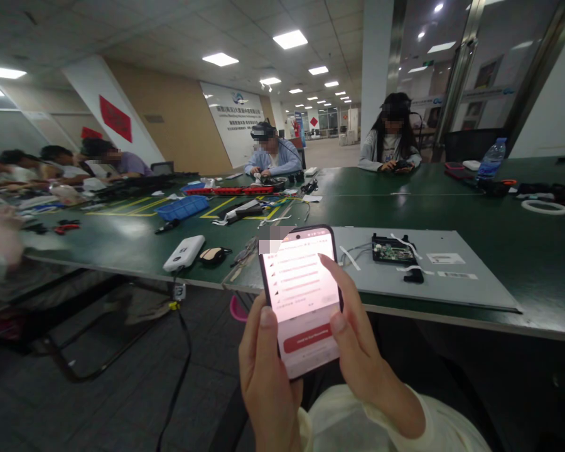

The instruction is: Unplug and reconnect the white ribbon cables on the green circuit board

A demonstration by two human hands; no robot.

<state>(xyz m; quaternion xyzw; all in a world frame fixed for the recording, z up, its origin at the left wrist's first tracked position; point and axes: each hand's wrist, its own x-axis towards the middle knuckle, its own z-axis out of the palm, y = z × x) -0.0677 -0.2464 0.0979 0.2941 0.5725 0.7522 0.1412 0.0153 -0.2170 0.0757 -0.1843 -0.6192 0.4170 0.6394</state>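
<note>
A smartphone (301,295) with a lit pink-white screen and a red button is held upright in front of me, below the table edge. My left hand (266,376) wraps round its lower left side, thumb on the edge. My right hand (362,351) supports the right side, its forefinger stretched onto the screen. Behind the phone, a grey mat (471,282) on the green table carries a small circuit board (393,250) with white ribbon strips.
A white power bank (184,252) with a cable hanging down lies at the table edge. A blue tray (183,207), red tools and wires sit further back. Several people work along the left side and at the far end. A water bottle (492,158) stands far right.
</note>
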